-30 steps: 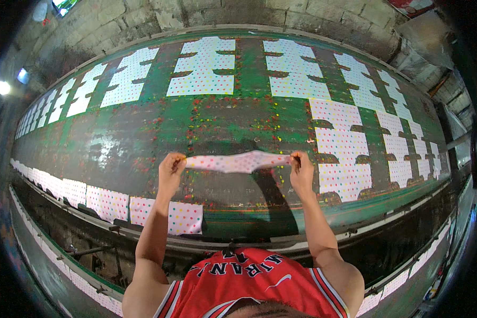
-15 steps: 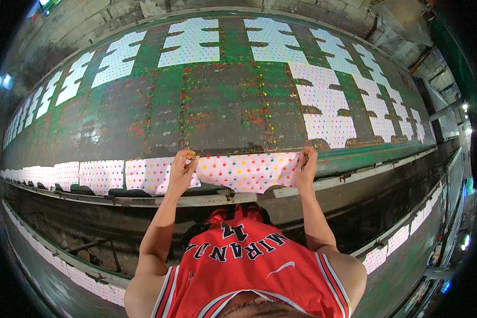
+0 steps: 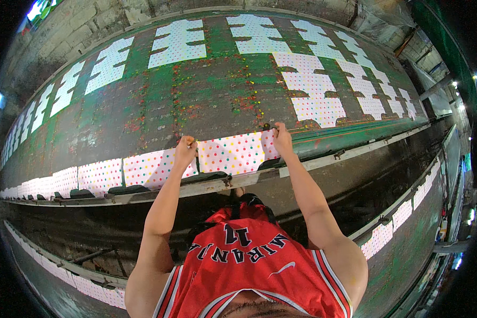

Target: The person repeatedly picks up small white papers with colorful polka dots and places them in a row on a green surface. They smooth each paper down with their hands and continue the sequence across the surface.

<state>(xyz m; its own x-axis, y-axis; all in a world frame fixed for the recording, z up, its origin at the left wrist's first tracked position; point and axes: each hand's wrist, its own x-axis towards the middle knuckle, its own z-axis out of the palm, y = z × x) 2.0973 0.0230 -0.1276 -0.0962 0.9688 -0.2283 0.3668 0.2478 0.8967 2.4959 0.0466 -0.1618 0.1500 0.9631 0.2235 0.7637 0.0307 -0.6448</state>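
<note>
Dotted cloth [image 3: 233,152] is stretched along the near edge of the long green table [image 3: 206,98]. Both bare arms [image 3: 161,212] reach forward, elbows slightly bent. The left hand [image 3: 185,151], curled, pinches the cloth's far left corner; the right hand [image 3: 282,141] grips its far right corner.

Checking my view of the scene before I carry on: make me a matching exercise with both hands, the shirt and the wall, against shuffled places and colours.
Things:
1. Left hand
2. Right hand
3. Shirt
4. Wall

Places and colours:
A. Red with white and black trim
B. At the right end of the dotted cloth
C. Grey blocks, beyond the table
D. At the left end of the dotted cloth

Pairs: 1-D, 2-B, 3-A, 4-C
</note>
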